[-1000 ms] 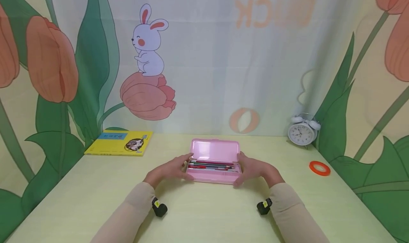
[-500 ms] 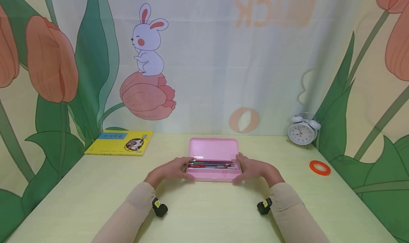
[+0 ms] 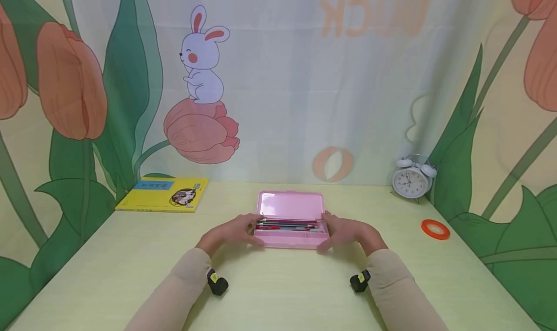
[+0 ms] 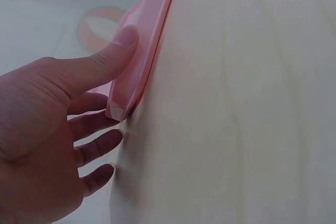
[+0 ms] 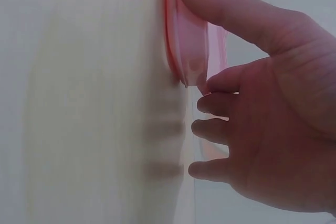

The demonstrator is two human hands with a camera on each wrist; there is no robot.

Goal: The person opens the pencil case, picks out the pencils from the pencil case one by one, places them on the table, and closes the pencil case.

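A pink pencil case (image 3: 283,239) sits mid-table with its lid (image 3: 300,205) raised at the back. Several pencils or pens (image 3: 287,223) lie lengthwise in its rear part; a narrower front compartment shows pink. My left hand (image 3: 237,229) grips the left end, its thumb (image 4: 118,51) on the front wall and its fingers round the end. At the right end, my right hand (image 3: 344,232) holds the case likewise, thumb (image 5: 226,6) across the front and index finger near the hinge corner. The other fingers of both hands extend past the ends, close to the table.
On the back left of the table lies a yellow book (image 3: 161,195) with a blue patch. A white twin-bell alarm clock (image 3: 411,180) stands at the back right, with an orange ring (image 3: 435,229) in front of it. A printed curtain (image 3: 278,104) hangs behind.
The pencil case has shifted and tilted slightly between the hands, and its lid's angle and shine vary a little. Both hands keep their hold in nearly the same place.
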